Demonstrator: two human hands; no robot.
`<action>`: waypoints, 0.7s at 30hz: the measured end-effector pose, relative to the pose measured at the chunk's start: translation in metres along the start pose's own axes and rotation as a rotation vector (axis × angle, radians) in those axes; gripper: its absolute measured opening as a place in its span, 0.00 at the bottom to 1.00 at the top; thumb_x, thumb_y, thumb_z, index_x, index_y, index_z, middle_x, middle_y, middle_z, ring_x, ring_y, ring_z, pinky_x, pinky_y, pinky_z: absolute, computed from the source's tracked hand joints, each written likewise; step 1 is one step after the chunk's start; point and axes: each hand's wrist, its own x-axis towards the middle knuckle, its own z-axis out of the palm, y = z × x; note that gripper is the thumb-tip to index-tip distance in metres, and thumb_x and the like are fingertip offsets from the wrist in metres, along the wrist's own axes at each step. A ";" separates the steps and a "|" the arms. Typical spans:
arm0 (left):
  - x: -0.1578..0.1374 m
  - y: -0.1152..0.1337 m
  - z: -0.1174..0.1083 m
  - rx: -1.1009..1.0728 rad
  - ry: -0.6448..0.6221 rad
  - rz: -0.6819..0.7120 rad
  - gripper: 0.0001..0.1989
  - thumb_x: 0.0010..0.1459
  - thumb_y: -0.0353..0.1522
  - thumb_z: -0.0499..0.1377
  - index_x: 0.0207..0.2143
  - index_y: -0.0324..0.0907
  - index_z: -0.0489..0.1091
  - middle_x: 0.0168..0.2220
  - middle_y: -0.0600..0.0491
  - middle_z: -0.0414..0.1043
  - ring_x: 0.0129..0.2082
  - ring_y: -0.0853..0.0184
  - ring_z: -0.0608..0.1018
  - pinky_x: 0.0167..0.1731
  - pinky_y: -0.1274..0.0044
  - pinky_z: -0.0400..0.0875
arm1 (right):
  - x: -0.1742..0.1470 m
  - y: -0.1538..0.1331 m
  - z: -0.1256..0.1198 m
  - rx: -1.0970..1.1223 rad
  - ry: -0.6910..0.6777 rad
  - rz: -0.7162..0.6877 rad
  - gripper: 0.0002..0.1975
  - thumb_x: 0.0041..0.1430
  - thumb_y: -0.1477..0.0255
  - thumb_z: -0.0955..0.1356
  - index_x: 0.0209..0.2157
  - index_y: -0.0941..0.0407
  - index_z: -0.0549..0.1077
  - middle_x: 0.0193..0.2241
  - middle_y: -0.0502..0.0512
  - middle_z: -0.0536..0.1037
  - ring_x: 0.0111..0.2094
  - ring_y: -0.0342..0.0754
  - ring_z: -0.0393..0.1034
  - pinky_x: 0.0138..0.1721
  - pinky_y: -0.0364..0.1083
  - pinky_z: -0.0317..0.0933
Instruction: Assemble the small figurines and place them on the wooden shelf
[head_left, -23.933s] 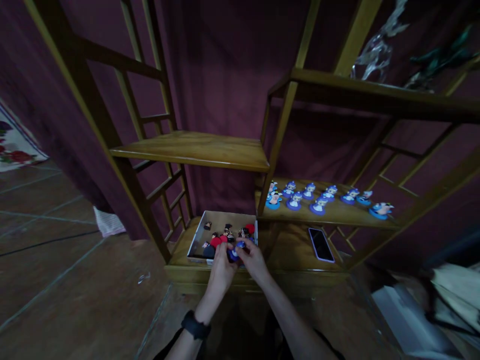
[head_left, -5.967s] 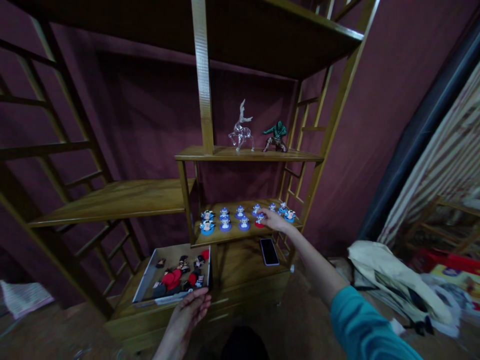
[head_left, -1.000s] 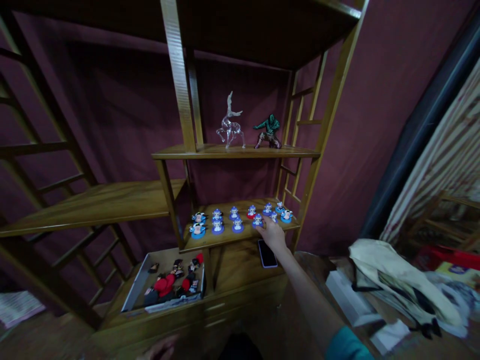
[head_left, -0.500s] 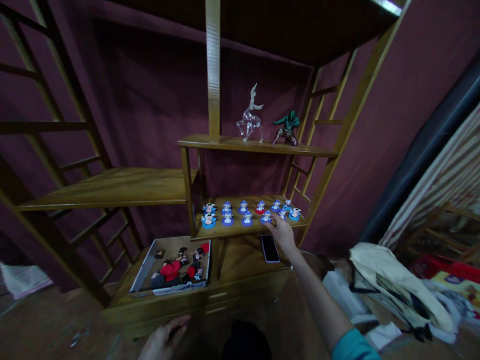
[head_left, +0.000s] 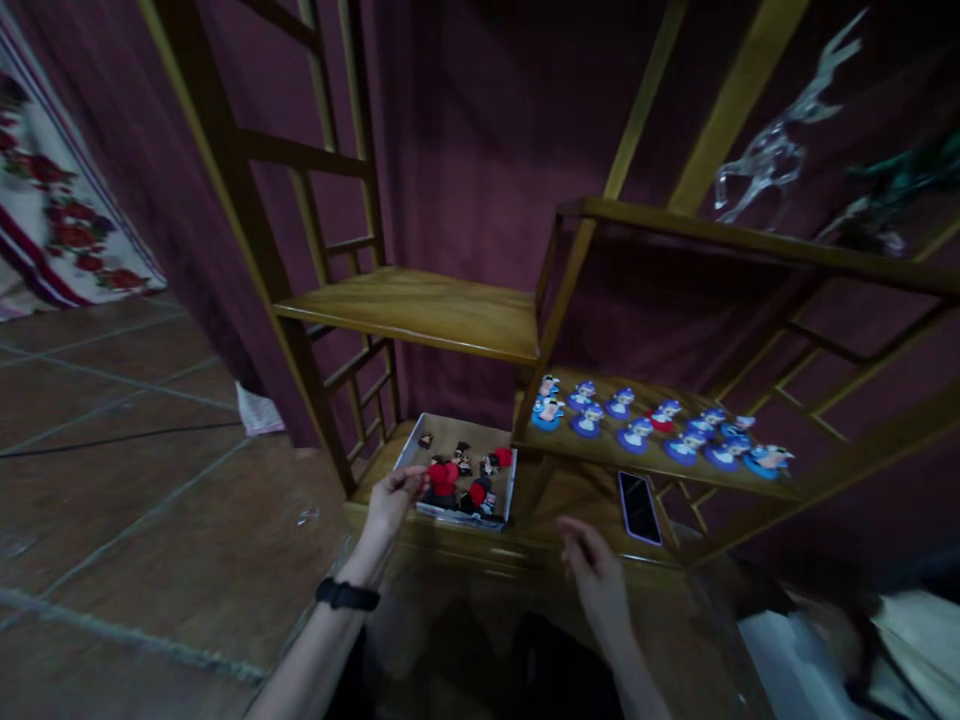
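Observation:
My left hand, with a black band on its wrist, is at the front left edge of a shallow cardboard box. Its fingers stretch over the rim towards a red piece, and I see nothing held in them; whether they touch it, I cannot tell. Inside the box lie several small dark figurines and red and black pieces. My right hand, slightly blurred, hovers in front of the cabinet with fingers apart and holds nothing visible. Nearest to it is a phone, lying on the lower board.
Small figurines on blue, purple and red bases stand in rows on a wooden shelf. A clear deer figure and a dark green figure are on the board above. At the left is another wooden shelf over the box.
The view has swung left. My right hand has left the row of figurines and drawn back, its fingers parted. My left hand has risen from low down to the box.

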 end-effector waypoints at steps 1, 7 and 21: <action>0.009 -0.001 -0.002 -0.052 0.025 -0.008 0.15 0.38 0.34 0.65 0.30 0.35 0.72 0.26 0.50 0.74 0.24 0.70 0.74 0.26 0.79 0.68 | 0.002 0.003 0.024 0.036 -0.080 0.014 0.17 0.53 0.60 0.62 0.41 0.53 0.71 0.23 0.51 0.72 0.21 0.45 0.65 0.22 0.44 0.61; 0.051 -0.009 -0.012 -0.360 0.131 -0.235 0.09 0.46 0.22 0.59 0.34 0.35 0.69 0.27 0.50 0.73 0.23 0.74 0.75 0.24 0.83 0.69 | 0.062 0.011 0.128 0.025 -0.272 -0.013 0.13 0.53 0.64 0.62 0.36 0.55 0.74 0.32 0.53 0.76 0.30 0.46 0.69 0.29 0.42 0.64; 0.070 0.021 -0.055 -0.639 0.115 -0.386 0.08 0.53 0.21 0.53 0.36 0.36 0.67 0.30 0.50 0.71 0.25 0.75 0.75 0.22 0.85 0.70 | 0.107 0.030 0.217 -0.583 -0.727 -0.187 0.19 0.52 0.82 0.59 0.32 0.49 0.76 0.35 0.47 0.77 0.39 0.43 0.71 0.41 0.40 0.61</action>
